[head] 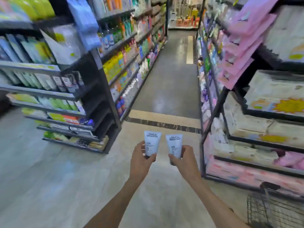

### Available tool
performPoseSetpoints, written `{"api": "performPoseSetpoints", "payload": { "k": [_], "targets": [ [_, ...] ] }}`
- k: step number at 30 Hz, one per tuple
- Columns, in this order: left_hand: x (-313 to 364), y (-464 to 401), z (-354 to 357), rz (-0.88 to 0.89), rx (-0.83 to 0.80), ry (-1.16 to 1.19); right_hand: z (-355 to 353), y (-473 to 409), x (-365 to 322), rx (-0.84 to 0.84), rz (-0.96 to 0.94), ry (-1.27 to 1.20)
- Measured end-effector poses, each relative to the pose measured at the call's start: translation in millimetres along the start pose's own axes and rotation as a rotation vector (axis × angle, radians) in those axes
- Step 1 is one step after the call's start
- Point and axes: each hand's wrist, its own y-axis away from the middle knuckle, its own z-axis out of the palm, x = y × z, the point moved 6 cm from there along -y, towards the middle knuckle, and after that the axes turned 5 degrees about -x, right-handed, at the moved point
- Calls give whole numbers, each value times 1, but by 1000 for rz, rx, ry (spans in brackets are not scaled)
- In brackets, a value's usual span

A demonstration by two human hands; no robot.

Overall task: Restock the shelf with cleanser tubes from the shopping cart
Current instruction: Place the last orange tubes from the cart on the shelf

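My left hand [141, 157] grips a white cleanser tube [151, 142] with a dark cap at its lower end, held upright in front of me. My right hand [183, 157] grips a second white cleanser tube [174, 144] of the same kind, just right of the first. Both tubes carry dark lettering and hang over the aisle floor, apart from each other. The wire shopping cart [273, 209] shows at the bottom right corner, behind my right arm. A shelf unit with tubes and packs [49, 89] stands to the left.
A long aisle [172, 79] runs ahead between stocked shelves of bottles on the left [125, 63] and pink and white packs on the right [246, 63]. A striped floor band [164, 120] crosses just beyond the tubes.
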Motion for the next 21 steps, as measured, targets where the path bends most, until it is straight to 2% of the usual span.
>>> {"api": "performPoseSetpoints", "payload": {
  "k": [10,21],
  "targets": [
    [-100,-29,-242,-86,291,39,241,-27,-153,-221,-199,52],
    [-138,-95,-432,-98,569,2,424,-90,-296,-350,-416,40]
  ]
}}
